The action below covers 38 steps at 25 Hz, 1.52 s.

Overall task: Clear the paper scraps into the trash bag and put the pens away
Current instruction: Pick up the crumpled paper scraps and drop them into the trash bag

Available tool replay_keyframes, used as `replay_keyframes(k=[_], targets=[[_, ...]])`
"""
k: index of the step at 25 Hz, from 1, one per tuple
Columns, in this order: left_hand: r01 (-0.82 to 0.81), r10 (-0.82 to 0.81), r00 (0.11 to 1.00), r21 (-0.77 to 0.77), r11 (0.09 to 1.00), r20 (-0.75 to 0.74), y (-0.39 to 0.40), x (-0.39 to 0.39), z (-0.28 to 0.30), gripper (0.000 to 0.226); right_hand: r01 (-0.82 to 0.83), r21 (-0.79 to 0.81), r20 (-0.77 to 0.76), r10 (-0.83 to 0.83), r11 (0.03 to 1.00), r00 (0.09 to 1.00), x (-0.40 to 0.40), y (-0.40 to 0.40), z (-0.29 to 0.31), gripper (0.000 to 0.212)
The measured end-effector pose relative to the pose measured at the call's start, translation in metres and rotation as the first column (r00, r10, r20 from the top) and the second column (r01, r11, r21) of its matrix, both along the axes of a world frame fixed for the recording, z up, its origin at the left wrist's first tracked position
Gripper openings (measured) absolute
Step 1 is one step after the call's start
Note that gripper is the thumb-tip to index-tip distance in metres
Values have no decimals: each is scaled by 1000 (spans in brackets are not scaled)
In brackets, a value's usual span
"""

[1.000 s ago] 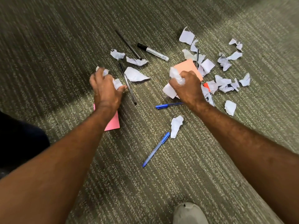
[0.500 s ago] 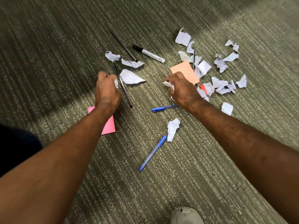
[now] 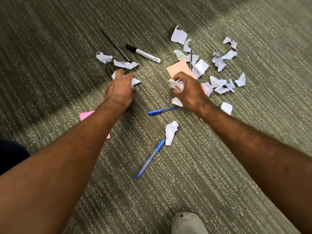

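The carpet point(image 3: 211, 174) fills everything under me, striped grey-green, with my shoe point(image 3: 188, 223) at its near edge. My two bare forearms reach out over it. My left hand point(image 3: 119, 92) is down on the floor, its fingers point(image 3: 125, 76) curled tight around a white scrap point(image 3: 135, 81) whose corner pokes out to the right. My right hand point(image 3: 190, 92) is also closed, its fingers point(image 3: 179, 78) bunched around a crumpled wad point(image 3: 177, 84), with another bit of paper point(image 3: 177, 102) showing under the palm.

Beyond my right fingers lies the peach note point(image 3: 177, 69), partly under them, and past it to the right the main scatter of scraps point(image 3: 217, 84). A pink note point(image 3: 87, 114) sits under my left forearm. Beyond my left fingers are two more scraps point(image 3: 125, 64), a marker point(image 3: 143, 53) and a thin black pen point(image 3: 116, 45); another dark pen point(image 3: 109, 72) runs in under those fingers. One blue pen point(image 3: 163, 110) lies just near of my right hand, touching it at the wrist side. A second blue pen point(image 3: 150, 159) lies nearer me between my arms, its cap end touching a twisted scrap point(image 3: 170, 132). A lone scrap point(image 3: 226, 108) rests right of my right wrist.
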<state>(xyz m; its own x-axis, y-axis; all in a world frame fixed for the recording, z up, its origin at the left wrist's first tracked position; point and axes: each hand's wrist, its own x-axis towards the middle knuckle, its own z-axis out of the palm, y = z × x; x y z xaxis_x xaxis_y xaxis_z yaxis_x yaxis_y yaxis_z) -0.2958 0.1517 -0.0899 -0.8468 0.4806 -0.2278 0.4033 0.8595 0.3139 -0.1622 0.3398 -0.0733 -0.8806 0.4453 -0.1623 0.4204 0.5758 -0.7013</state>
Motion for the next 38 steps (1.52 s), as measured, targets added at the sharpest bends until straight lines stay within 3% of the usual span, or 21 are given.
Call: replay_keyframes(k=[2, 5, 10, 14, 18, 21, 24, 27, 29, 31, 34, 38], targets=[[-25, 26, 999, 15, 1000, -20, 4, -2, 2, 62, 90, -131, -69, -100, 987, 993, 5, 3, 9, 20], [-60, 61, 997, 18, 998, -50, 6, 1, 3, 50, 134, -205, -29, -143, 969, 989, 18, 1, 19, 16], [-42, 46, 999, 147, 988, -22, 22, 48, -2, 43, 134, -129, 85, -123, 983, 989, 72, -40, 1, 21], [-91, 81, 995, 258, 962, 52, 27, 61, 0, 21, -7, 7, 235, 5, 1000, 972, 102, -68, -12, 44], [-178, 141, 980, 300, 937, 140, 18, 75, 6, 27, -79, 80, 308, 51, 994, 950, 107, -74, -13, 42], [-223, 177, 971, 353, 909, 159, 10, 84, 14, 29, 45, -40, 243, -34, 998, 969, 104, -71, -9, 10], [-271, 218, 960, 387, 881, 177, -7, 92, 30, 25, 205, -183, 176, -173, 961, 969, 96, -72, 2, 9], [-342, 248, 933, 422, 840, 261, -27, 101, 55, 24, 260, -268, 133, -232, 928, 964, 78, -85, 25, 46], [-365, 260, 925, 463, 808, 276, -46, 100, 79, 18, 226, -289, 81, -211, 930, 974, 64, -100, 51, 53], [-371, 288, 928, 504, 780, 237, -70, 94, 109, 13, 163, -303, 14, -166, 939, 986, 46, -117, 83, 46], [-379, 347, 922, 600, 705, 174, -112, 83, 155, 26, 58, -280, -99, -89, 958, 991, 18, -150, 132, 20], [-387, 486, 871, 706, 593, 69, -172, 72, 205, 31, -101, -249, -229, 43, 963, 973, -22, -208, 185, 21]])
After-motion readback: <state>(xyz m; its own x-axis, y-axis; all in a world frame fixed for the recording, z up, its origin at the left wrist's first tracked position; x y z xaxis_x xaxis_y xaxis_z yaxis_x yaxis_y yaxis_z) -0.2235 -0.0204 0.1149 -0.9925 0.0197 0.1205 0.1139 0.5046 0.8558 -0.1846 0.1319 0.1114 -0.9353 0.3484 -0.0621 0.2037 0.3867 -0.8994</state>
